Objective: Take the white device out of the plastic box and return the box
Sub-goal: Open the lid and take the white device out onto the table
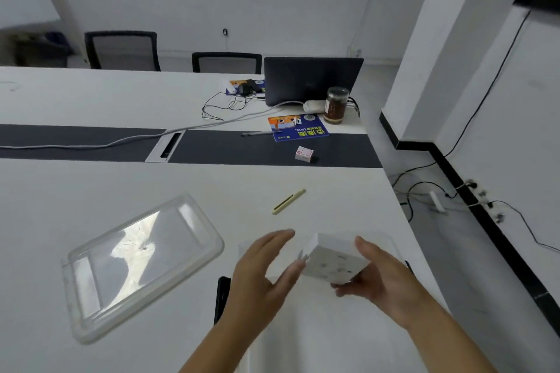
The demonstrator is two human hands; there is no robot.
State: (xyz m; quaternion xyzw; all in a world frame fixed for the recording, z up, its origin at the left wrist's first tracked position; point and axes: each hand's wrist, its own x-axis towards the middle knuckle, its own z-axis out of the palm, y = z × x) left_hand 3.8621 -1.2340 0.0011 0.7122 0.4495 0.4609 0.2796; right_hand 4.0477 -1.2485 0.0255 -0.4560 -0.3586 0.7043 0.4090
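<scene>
My right hand (385, 278) is gripping the white device (333, 260) above the clear plastic box (391, 241) near the tabletop's right edge; my left hand (263, 269) is hovering open, the lid (142, 263) lying apart.

Your right hand (391, 278) grips the white device (333, 260) from its right side and underneath, holding it tilted above the white table (91, 191), while your left hand (266, 269) is spread open just beside the device's left edge, its fingertips about touching it. Under the device you can faintly make out the clear plastic box (391, 241), blurred at its edges, and its clear lid (142, 263) lies flat on the table well to the left. A yellow pen (288, 202) lies beyond your hands, and a dark phone (221, 297) sits just left of your left wrist.
</scene>
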